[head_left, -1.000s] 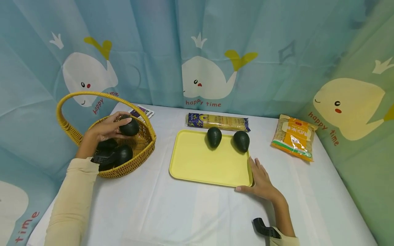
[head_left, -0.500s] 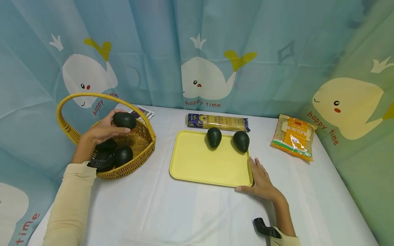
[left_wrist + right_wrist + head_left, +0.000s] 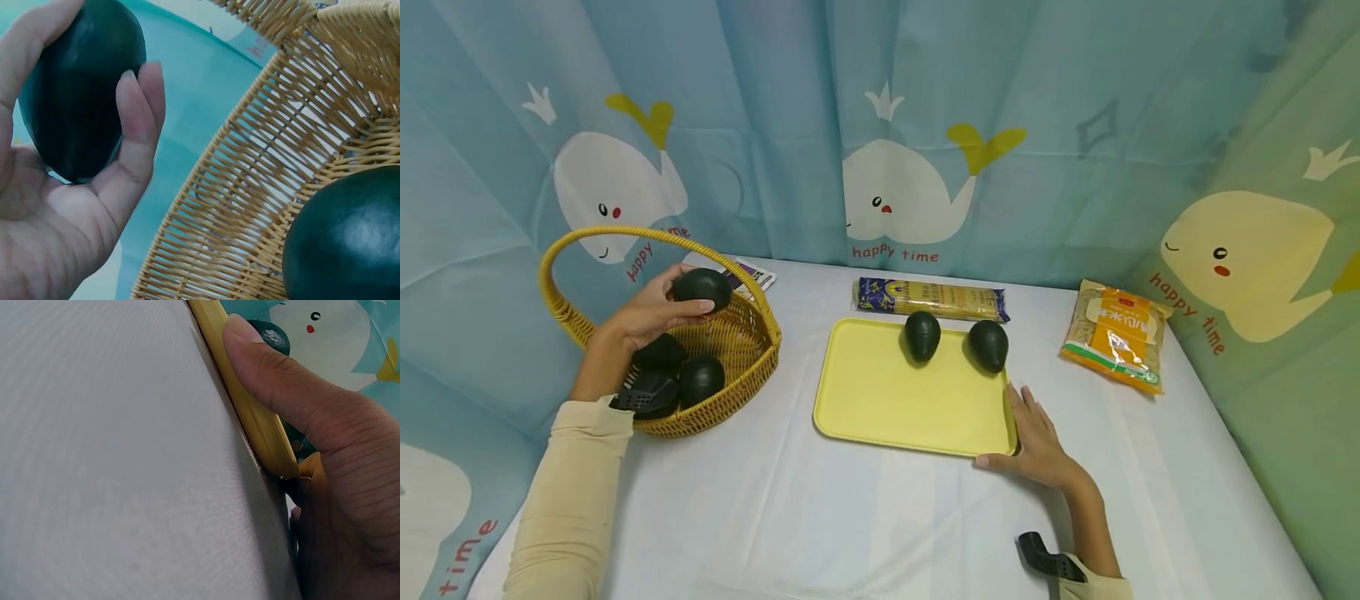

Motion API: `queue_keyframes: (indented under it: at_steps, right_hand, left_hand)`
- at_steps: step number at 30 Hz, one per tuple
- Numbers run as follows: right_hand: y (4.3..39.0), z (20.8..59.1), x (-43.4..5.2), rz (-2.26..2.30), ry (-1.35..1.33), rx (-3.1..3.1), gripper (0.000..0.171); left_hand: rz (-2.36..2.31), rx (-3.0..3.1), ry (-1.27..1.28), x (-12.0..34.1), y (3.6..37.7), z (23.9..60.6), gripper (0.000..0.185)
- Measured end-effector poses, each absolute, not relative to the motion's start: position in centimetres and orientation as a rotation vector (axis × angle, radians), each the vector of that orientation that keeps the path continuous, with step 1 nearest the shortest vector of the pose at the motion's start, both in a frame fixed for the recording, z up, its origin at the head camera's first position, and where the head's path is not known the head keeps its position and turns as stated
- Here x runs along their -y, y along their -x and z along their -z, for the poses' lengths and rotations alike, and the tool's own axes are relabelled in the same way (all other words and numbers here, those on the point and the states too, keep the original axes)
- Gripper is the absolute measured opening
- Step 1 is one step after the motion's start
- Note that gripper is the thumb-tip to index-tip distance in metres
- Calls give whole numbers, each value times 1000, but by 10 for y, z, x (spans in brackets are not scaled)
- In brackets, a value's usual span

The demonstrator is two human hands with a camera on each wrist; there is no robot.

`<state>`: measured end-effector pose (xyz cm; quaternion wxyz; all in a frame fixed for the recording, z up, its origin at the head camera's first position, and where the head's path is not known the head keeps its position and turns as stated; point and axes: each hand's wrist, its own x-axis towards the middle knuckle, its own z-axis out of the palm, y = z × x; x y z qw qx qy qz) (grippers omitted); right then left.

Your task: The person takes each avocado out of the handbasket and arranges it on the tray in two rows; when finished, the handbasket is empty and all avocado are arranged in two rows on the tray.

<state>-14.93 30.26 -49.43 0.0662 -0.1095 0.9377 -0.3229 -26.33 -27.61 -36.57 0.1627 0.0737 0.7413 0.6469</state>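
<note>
I have a dark green avocado (image 3: 702,289) up in the left hand (image 3: 651,310), held over the far part of the yellow wicker basket (image 3: 751,385) and, from the head camera, framed by the arch of its handle. The left wrist view shows me that grip well: thumb on one side, fingers curled round the other, spread only as wide as the fruit between them. Below it in the basket I can make out a rounded avocado (image 3: 702,381) and another dark fruit (image 3: 660,353); the black device on the wrist (image 3: 642,400) hides whatever is beneath it. My right hand (image 3: 1033,446) is at the near right corner of the yellow tray (image 3: 880,387), its grip spread wide, fingers straight along the side and thumb touching the front rim. On the tray's far half lie two more avocados, one near the middle (image 3: 922,336) and one by the right edge (image 3: 988,345). Just behind the tray I see a long purple-ended packet (image 3: 930,299), and well to its right an orange bag (image 3: 1116,336). A small purple-and-white packet (image 3: 751,273) lies behind the basket. All of this stands on a white-covered table (image 3: 820,517), with a blue whale-print curtain (image 3: 790,125) behind.
</note>
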Motion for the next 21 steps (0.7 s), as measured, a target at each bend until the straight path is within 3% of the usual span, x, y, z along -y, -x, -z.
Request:
queue_keyframes:
  at_steps: [6, 21]
  right_hand:
    - [148, 493, -302, 978, 328, -2830, 129]
    - [148, 493, -302, 992, 372, -2845, 127]
  left_hand:
    - [-1726, -2205, -223, 278, 261, 367, 79]
    - [-1859, -1994, -266, 283, 250, 371, 72]
